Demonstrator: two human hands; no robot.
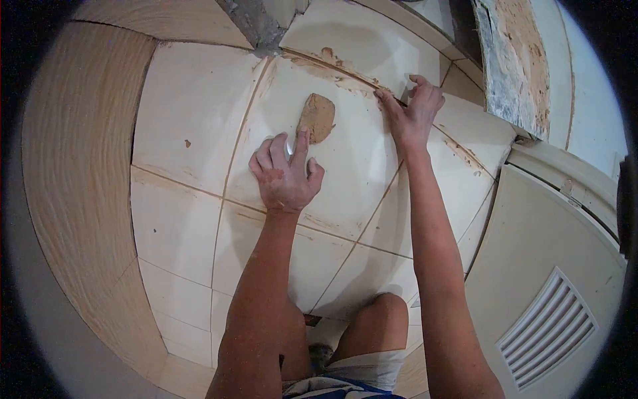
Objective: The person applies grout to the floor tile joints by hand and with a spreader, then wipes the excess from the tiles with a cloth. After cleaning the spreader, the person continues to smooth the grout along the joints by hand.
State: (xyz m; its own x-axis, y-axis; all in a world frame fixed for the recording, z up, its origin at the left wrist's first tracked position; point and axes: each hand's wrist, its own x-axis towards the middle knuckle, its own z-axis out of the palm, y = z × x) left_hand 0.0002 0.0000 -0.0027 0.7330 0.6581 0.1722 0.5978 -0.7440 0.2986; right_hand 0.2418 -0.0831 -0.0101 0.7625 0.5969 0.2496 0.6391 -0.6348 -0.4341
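A flattened lump of brown paste [317,118] lies on a pale floor tile [345,179]. My left hand [286,174] is just below it, its fingers spread and the index fingertip touching the lump's lower left edge. To the right, my right hand [413,114] rests at a brown-smeared joint [352,76] between tiles. Its thumb and index finger are apart, with the thumb at the joint; the other fingers are curled. Nothing shows between them.
Wood-patterned tiles [86,133] run along the left wall. A pale door with a louvred vent [548,328] stands at the lower right. A rough, mortar-covered edge [515,63] rises at the upper right. My knees are at the bottom.
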